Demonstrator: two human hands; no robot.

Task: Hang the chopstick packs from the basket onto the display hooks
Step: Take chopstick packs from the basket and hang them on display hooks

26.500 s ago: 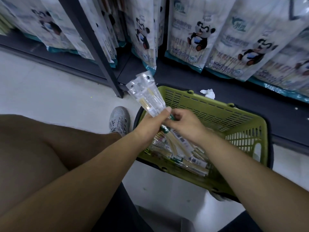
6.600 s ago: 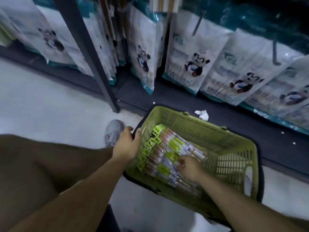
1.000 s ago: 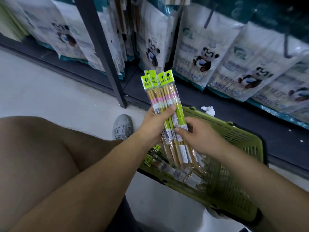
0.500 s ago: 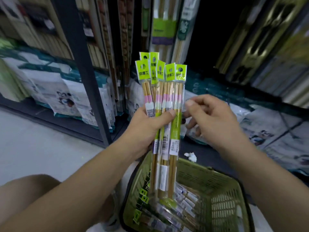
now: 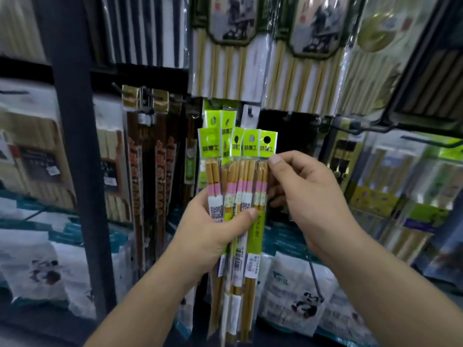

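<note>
**Hands fan the packs at the rack**

Head view. Left hand [image 5: 213, 236] grips a fanned bundle of clear-sleeved wooden chopstick packs [image 5: 235, 186] with lime-green header cards. Its thumb lies across their fronts at the white labels, and they stand upright in front of the rack. Right hand [image 5: 308, 196] pinches the rightmost pack [image 5: 261, 176] just under its header, thumb in front and the other fingers curled behind. Black wire display hooks [image 5: 363, 127] jut from the rack behind and to the right. Long brown packs [image 5: 160, 171] already hang to the left, beside a dark steel upright [image 5: 72, 146].

The step in hand looks like peeling one pack off the fan. It should go best if the right hand slides that pack up and clear while the left thumb pins the others. Keeping the punched hole uncovered and square to the hook tip would let the header thread on without creasing.

Against half a second ago, the green basket has dropped out of sight below. The view has risen to the hook rows, the bundle sits closer to them, and the right thumb, then just off the pack, now presses it.
</note>
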